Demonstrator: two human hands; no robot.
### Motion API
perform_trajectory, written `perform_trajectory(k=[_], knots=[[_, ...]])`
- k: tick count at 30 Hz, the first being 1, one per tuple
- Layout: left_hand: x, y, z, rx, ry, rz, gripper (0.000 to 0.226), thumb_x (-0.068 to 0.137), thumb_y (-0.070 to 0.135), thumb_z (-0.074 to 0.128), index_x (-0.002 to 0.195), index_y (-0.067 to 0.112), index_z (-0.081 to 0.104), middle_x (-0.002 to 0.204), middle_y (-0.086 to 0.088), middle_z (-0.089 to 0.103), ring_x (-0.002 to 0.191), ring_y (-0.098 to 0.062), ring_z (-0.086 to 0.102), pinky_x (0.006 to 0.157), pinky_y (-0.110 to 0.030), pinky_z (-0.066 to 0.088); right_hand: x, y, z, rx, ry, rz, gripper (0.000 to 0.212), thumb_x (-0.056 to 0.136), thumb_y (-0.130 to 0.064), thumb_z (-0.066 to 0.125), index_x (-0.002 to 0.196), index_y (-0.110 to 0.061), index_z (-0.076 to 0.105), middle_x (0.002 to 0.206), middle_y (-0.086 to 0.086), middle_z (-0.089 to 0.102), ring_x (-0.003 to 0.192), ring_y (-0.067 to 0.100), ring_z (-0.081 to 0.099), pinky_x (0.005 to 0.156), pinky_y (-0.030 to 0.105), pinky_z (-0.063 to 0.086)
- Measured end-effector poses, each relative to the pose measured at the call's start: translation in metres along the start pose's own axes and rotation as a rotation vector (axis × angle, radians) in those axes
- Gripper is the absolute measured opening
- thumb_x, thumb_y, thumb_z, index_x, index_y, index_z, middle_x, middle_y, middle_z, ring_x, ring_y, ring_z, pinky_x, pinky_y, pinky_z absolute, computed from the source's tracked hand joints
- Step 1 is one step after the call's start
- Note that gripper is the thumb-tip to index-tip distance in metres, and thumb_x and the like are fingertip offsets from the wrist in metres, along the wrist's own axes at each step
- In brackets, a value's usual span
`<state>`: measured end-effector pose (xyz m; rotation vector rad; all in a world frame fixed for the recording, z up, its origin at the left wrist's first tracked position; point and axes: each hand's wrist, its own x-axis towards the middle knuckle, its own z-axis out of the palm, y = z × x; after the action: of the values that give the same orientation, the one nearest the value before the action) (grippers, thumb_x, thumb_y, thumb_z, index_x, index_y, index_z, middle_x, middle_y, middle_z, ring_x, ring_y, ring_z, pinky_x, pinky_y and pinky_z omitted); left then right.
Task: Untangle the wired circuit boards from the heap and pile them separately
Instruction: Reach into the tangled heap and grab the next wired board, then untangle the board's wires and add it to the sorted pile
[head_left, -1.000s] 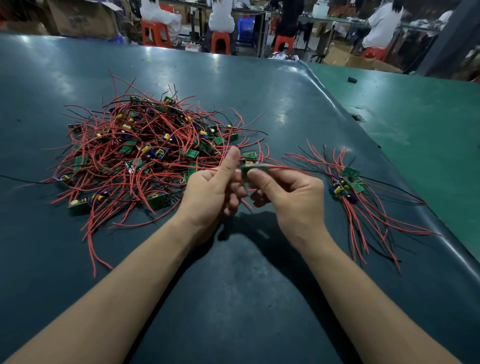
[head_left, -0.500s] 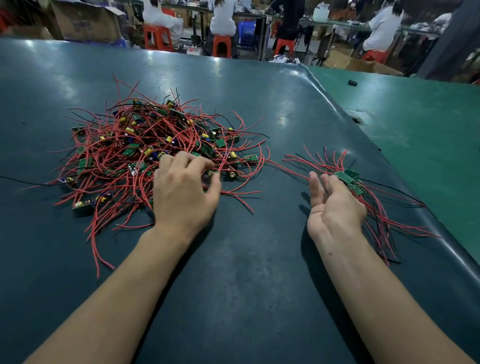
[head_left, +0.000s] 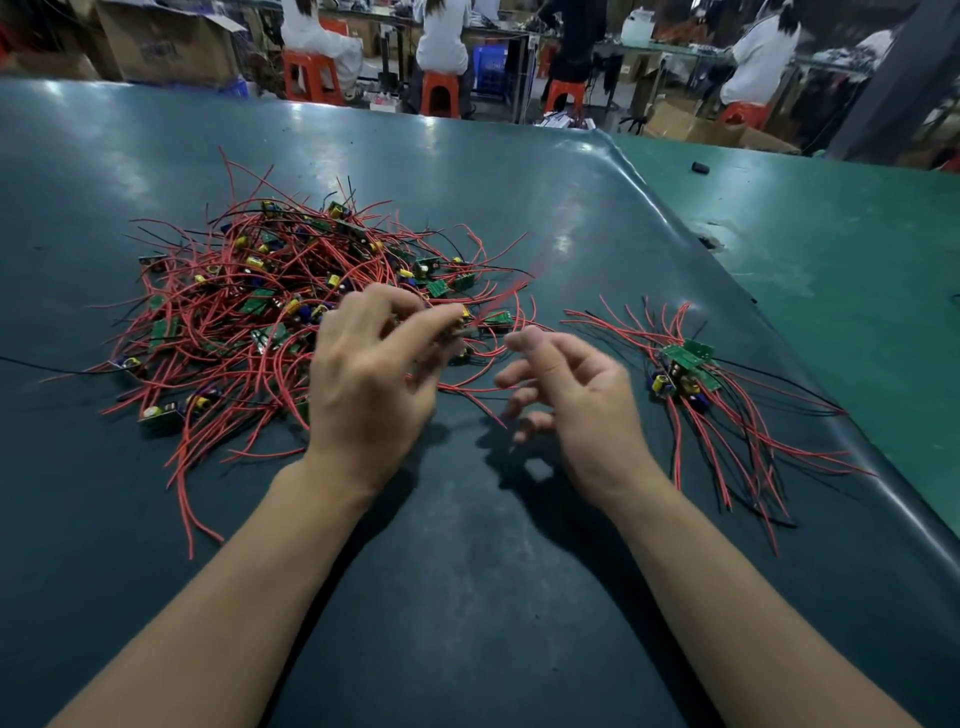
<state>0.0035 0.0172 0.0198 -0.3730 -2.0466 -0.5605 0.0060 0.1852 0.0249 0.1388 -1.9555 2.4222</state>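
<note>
Left hand (head_left: 371, 374) pinches a blurred board at the heap's (head_left: 270, 306) near edge, right hand (head_left: 576, 389) loose-fingered and holding nothing, sorted pile (head_left: 691, 371) well right; best to lift slowly, the free hand combing snagged red wires away.

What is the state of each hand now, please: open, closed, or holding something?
Left hand: fingers curled at the heap, seemingly pinching a wired board; blur prevents certainty.
Right hand: open, fingers loosely curled, holding nothing.
</note>
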Motion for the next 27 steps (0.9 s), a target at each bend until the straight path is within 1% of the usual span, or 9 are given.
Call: perform_trajectory(k=[2,6,9,13,15,17,22,24,27], knots=[[-0.002,0.008,0.002,-0.007,0.002,0.082,0.021,0.087,0.019,0.075,0.108,0.015,0.076,0.091,-0.008,0.065,0.083,-0.03,0.055,0.072,-0.043,0.043,-0.002,0.001,0.005,0.046,-0.071,0.004,0.038,0.082,-0.035,0.064,0.1,-0.002,0.064,0.071,0.008,0.066,0.049,0.014,0.059,0.039,0.023,0.048],[-0.003,0.012,0.006,-0.095,-0.095,0.118,0.026,0.087,0.024,0.074,0.11,0.011,0.075,0.092,-0.005,0.069,0.085,-0.032,0.057,0.075,-0.047,0.046,0.001,0.001,0.001,0.092,-0.001,-0.039,0.008,0.092,-0.01,0.061,0.086,-0.007,0.066,0.063,0.008,0.065,0.048,0.016,0.06,0.042,0.021,0.048],[-0.003,0.013,0.007,-0.087,-0.089,0.1,0.029,0.086,0.024,0.075,0.11,0.009,0.074,0.096,-0.006,0.069,0.088,-0.032,0.057,0.076,-0.048,0.047,0.002,-0.001,0.001,0.177,0.027,0.018,0.013,0.092,-0.006,0.061,0.079,-0.008,0.062,0.061,0.007,0.065,0.046,0.015,0.059,0.041,0.02,0.046],[-0.004,0.02,0.003,-0.229,0.075,0.092,0.019,0.09,0.024,0.072,0.08,0.008,0.073,0.075,-0.003,0.064,0.07,-0.021,0.053,0.067,-0.031,0.043,0.004,-0.004,-0.002,0.288,0.032,0.031,0.014,0.094,-0.007,0.059,0.08,-0.011,0.06,0.064,0.006,0.066,0.05,0.014,0.063,0.041,0.019,0.047],[-0.009,0.025,0.006,-0.387,-0.054,-0.041,0.035,0.093,0.03,0.067,0.066,0.009,0.067,0.057,0.001,0.057,0.053,-0.013,0.049,0.054,-0.024,0.038,0.004,-0.005,-0.005,0.259,0.01,-0.018,0.011,0.094,-0.009,0.058,0.084,-0.012,0.06,0.065,0.003,0.067,0.055,0.014,0.065,0.042,0.02,0.049],[-0.011,0.033,0.008,-0.547,-0.209,-0.315,0.041,0.092,0.043,0.063,0.064,0.012,0.067,0.05,0.006,0.056,0.044,-0.01,0.048,0.046,-0.022,0.036,0.003,-0.006,-0.003,0.236,-0.011,-0.029,0.01,0.094,-0.008,0.058,0.084,-0.011,0.061,0.066,0.002,0.069,0.058,0.014,0.067,0.043,0.019,0.05],[0.004,0.033,0.014,-0.919,-0.333,-0.954,0.054,0.084,0.058,0.05,0.069,0.009,0.066,0.053,-0.002,0.063,0.033,-0.009,0.044,0.035,-0.016,0.03,0.003,-0.005,-0.003,0.234,0.012,0.036,0.014,0.092,-0.009,0.062,0.078,-0.012,0.064,0.065,0.007,0.068,0.052,0.013,0.06,0.042,0.019,0.046],[0.007,0.03,0.012,-1.053,-0.314,-1.055,0.045,0.083,0.054,0.057,0.071,0.01,0.062,0.054,-0.003,0.063,0.032,-0.009,0.044,0.031,-0.015,0.028,0.004,-0.003,-0.003,0.206,-0.017,0.032,0.012,0.091,-0.009,0.063,0.079,-0.011,0.064,0.065,0.007,0.067,0.05,0.013,0.058,0.043,0.02,0.045],[0.006,0.031,0.011,-1.153,-0.307,-1.072,0.018,0.09,0.026,0.065,0.081,0.011,0.061,0.058,-0.002,0.068,0.039,-0.006,0.054,0.035,-0.015,0.037,0.002,-0.001,-0.002,0.157,-0.035,0.03,0.009,0.091,-0.008,0.064,0.081,-0.009,0.063,0.064,0.007,0.067,0.049,0.014,0.058,0.043,0.02,0.046]])
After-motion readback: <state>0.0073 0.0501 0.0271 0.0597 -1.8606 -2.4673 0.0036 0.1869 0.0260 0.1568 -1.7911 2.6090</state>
